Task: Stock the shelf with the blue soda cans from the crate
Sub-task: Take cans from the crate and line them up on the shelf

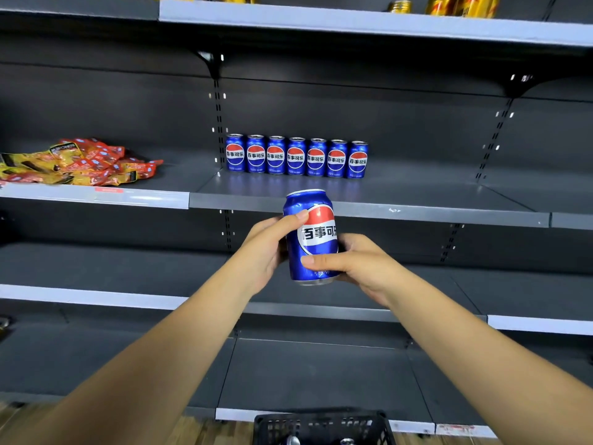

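Head view looks at a dark store shelf [369, 209], and every place below is given from its front edge. Just in front of that edge, near its middle, a blue can [310, 236] is held upright in the air, its label toward the camera. The left hand [268, 248] grips the can from the left, thumb laid across the upper part of the label and fingers curled behind. The right hand [356, 260] grips it from the right and lower down, thumb pressed across the lower front and fingers wrapped round the far side.

Back from the edge, against the rear panel, seven more blue cans form a row [296, 155], upright and side by side, labels forward, starting at the left upright of that bay. Left of the edge, on the neighbouring shelf board, lies a loose heap of red and yellow snack packs [80, 162]. Well below the edge, at floor level, stands a black crate [321, 427]; two can tops show inside it. Above the edge, on the next shelf up, stand gold cans [462, 5].
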